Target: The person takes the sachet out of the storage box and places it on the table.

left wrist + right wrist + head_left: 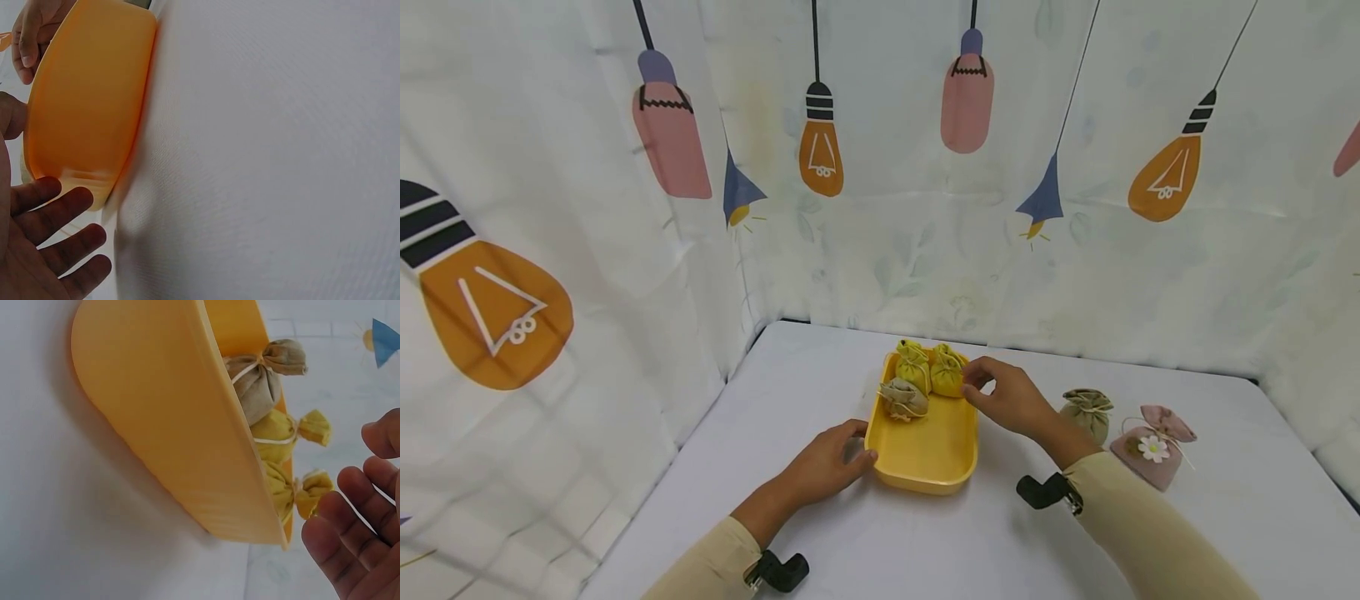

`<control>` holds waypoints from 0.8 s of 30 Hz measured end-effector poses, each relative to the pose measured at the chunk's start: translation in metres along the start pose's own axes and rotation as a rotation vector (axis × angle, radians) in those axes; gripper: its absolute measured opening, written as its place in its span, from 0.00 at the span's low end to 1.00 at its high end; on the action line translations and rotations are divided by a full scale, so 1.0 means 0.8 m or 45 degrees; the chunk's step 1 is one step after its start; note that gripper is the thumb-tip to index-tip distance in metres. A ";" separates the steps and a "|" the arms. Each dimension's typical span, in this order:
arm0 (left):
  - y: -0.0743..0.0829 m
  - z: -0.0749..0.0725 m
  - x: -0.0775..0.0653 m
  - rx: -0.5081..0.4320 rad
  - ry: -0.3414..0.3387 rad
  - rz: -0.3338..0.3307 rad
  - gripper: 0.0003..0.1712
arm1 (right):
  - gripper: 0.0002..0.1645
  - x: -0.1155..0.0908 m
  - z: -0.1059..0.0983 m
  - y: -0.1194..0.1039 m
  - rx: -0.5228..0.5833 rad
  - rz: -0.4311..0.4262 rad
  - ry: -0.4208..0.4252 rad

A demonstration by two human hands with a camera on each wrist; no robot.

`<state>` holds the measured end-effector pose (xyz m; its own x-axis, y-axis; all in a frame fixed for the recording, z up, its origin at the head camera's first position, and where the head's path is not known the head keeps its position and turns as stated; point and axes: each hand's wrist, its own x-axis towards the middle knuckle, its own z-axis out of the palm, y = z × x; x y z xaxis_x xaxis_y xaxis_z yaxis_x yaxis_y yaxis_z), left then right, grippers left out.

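Note:
A yellow plastic tray (925,450) stands on the table. At its far end sit two yellow drawstring pouches, one on the left (913,367) and one on the right (947,375); a greyish-beige pouch (904,400) lies nearer along the left wall. My left hand (827,465) is at the tray's left side, thumb by the rim; its fingers (69,212) look spread in the left wrist view. Beside the far right rim is my right hand (1011,400), close to the right yellow pouch. Its fingers (350,531) are loosely bent, and nothing shows between them.
To the right of the tray, an olive-green pouch (1088,412) stands partly behind the right forearm. A pink pouch with a white flower (1152,450) lies beyond it. Patterned curtains (887,233) hang behind and beside the white table (1000,533).

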<state>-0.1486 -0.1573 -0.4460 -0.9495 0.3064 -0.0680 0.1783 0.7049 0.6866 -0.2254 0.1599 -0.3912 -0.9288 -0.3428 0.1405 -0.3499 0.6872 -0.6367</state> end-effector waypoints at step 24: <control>-0.003 0.001 0.001 -0.001 -0.006 0.026 0.31 | 0.19 0.012 0.030 -0.015 0.032 -0.050 -0.034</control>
<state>-0.1493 -0.1585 -0.4479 -0.9445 0.3235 -0.0575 0.1971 0.6979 0.6885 -0.2271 0.1330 -0.4000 -0.9106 -0.3866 0.1459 -0.3829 0.6567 -0.6497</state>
